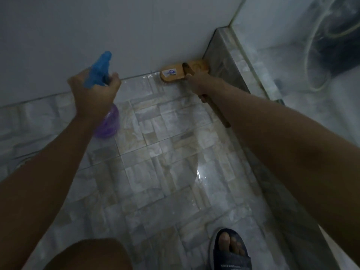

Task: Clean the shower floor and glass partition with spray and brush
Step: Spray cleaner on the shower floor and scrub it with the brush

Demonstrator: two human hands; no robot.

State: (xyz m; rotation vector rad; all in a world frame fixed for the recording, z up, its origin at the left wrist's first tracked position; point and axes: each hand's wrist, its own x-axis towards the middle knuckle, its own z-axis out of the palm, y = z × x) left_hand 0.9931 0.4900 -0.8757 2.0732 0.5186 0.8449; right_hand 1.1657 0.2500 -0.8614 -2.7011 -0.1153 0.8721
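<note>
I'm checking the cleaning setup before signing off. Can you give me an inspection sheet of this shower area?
Surface: tiled shower floor, wet sheen with glare near the middle.
Job's things: spray bottle, blue trigger and purple body, held above the floor; wooden brush, head down in the corner against the wall and curb.
Clutter: nothing seen.
Hands: left hand grips the spray bottle; right hand grips the brush handle.
Cables: pale hose looped behind the glass partition.
Surroundings: plain wall, tiled curb, slippered foot on the floor.
</note>
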